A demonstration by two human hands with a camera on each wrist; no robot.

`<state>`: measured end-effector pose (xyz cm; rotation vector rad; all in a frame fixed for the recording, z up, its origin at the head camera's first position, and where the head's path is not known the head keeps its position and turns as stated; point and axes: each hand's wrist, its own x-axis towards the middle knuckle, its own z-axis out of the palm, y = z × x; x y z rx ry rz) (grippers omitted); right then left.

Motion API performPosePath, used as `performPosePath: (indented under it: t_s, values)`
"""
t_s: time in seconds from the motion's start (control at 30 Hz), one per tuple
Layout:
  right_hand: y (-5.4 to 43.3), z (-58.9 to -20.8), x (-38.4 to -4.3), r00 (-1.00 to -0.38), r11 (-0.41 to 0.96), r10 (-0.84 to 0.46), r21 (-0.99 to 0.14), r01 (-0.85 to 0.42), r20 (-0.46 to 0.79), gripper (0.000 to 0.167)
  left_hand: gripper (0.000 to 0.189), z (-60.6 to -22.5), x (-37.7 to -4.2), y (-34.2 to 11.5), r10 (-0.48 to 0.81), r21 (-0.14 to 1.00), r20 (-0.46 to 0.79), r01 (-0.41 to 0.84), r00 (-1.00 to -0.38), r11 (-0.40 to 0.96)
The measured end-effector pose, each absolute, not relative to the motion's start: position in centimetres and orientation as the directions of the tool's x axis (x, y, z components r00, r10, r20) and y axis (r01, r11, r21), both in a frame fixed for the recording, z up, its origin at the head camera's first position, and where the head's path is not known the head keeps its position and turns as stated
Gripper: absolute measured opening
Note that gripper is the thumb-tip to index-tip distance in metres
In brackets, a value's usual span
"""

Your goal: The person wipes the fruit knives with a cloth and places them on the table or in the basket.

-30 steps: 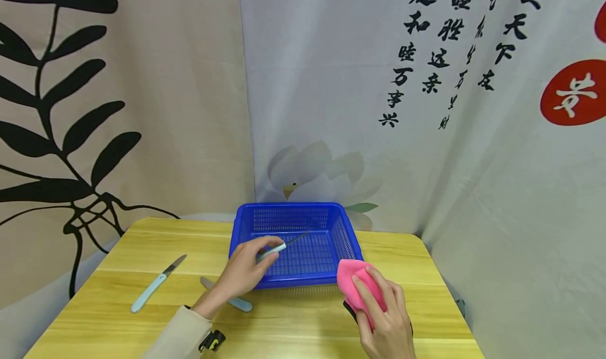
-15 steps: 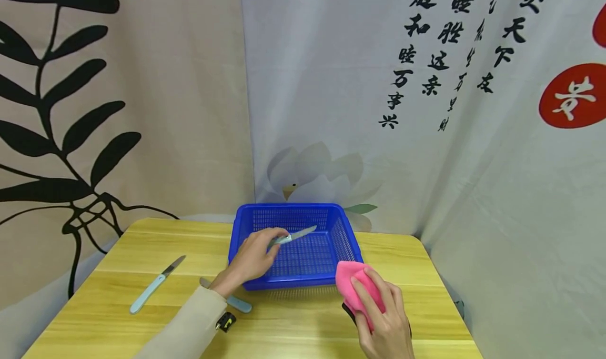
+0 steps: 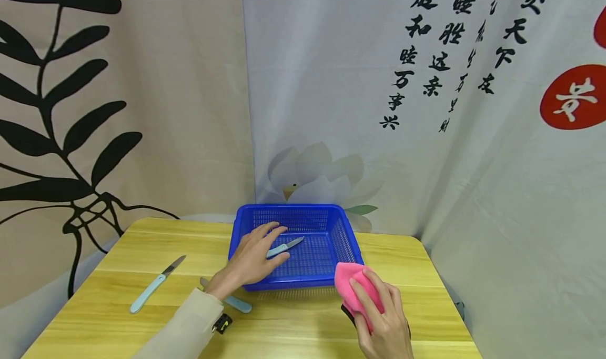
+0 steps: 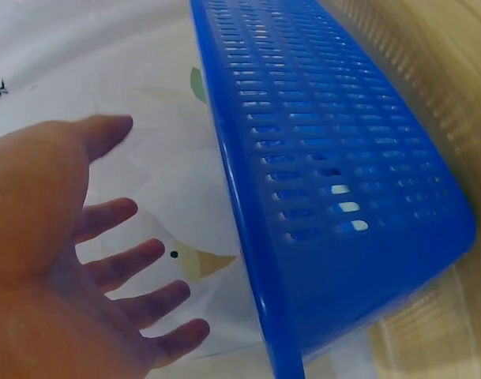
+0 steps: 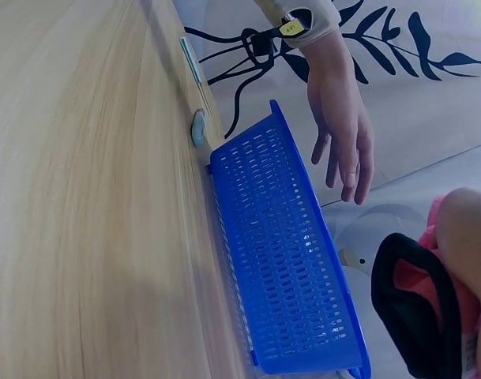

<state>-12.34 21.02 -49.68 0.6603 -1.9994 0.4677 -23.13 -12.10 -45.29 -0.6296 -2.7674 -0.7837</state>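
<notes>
A small knife [image 3: 284,248] with a pale blue handle lies inside the blue plastic basket [image 3: 293,212]. My left hand [image 3: 253,256] hovers over the basket's left part with straight, spread fingers [image 4: 118,268], just beside the knife and holding nothing. My right hand [image 3: 381,317] rests on the table at the basket's front right corner and grips a pink cloth [image 3: 352,285] with a black underside [image 5: 410,312]. In the right wrist view the left hand [image 5: 343,138] hangs above the basket [image 5: 283,260].
Two more pale-handled knives lie on the yellow wooden table [image 3: 293,322]: one [image 3: 156,284] at the left, another [image 3: 234,301] partly under my left forearm. Printed curtains hang close behind the table. The basket stands at the table's far middle.
My left hand carried the knife over the basket, let go of it and opened; the knife now lies on the basket floor. The right hand with the cloth stayed put.
</notes>
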Motion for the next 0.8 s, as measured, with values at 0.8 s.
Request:
performPosePath:
  t_s: [0.8]
  values:
    - [20.3, -50.9, -13.4, -0.326, 0.694, -0.293, -0.035, -0.719, 0.899, 0.044, 0.071, -46.5, -17.4, -17.4, 0.227, 0.437, 0.393, 0.398, -0.891, 0.807]
